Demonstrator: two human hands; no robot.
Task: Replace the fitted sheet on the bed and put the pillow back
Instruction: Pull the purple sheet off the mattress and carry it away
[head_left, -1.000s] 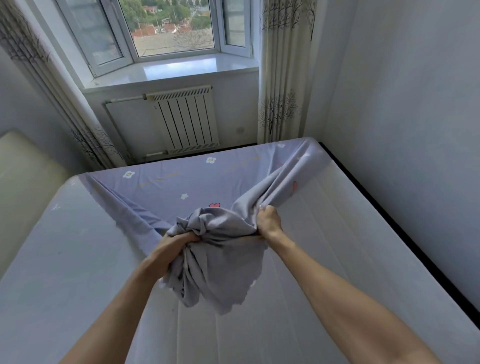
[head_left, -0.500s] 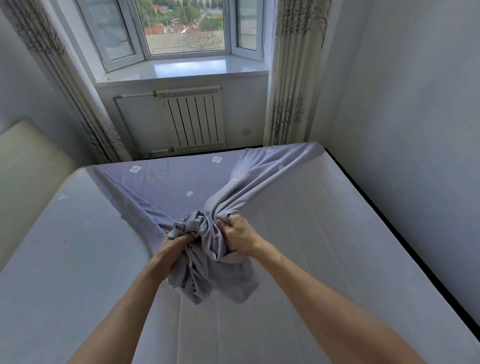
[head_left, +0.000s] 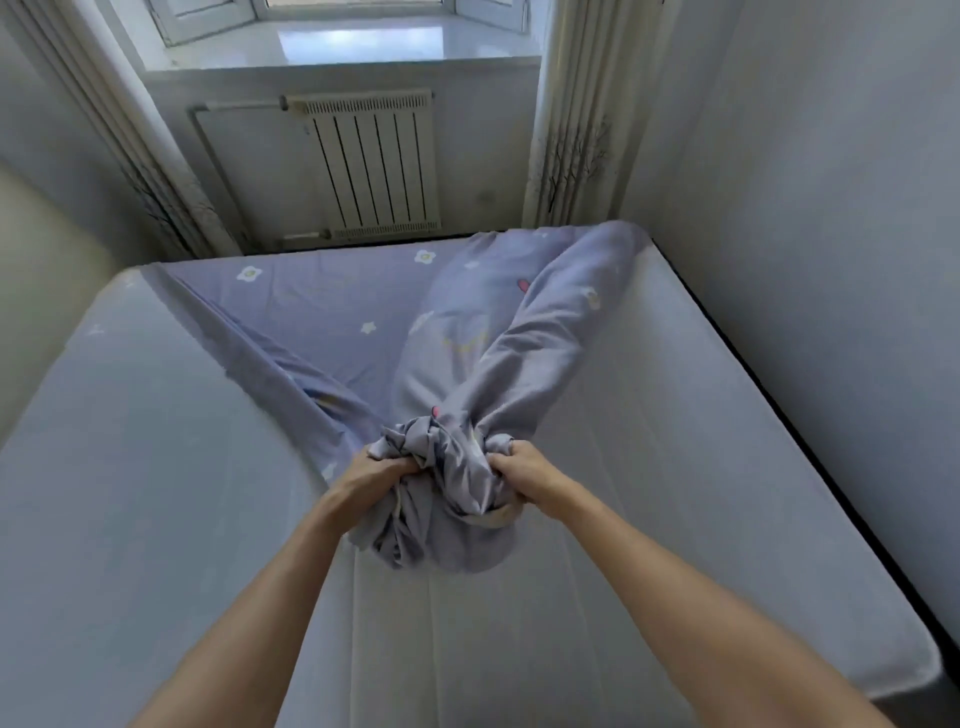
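Head view, downward over mattress (head_left: 649, 467)

The mattress (head_left: 649, 467) fills most of the view and is bare and white over its near and right parts, with faint lines of stitching running along it. A lilac fitted sheet (head_left: 332, 317) with small white flowers and stars lies directly on it. The sheet is flat only on the far strip of the mattress, next to the radiator side. From there it narrows into two stretched folds that meet in a crumpled bundle near the middle of the mattress. The left part of the mattress looks pale grey-blue, perhaps from shadow; I cannot tell if some cloth covers it.
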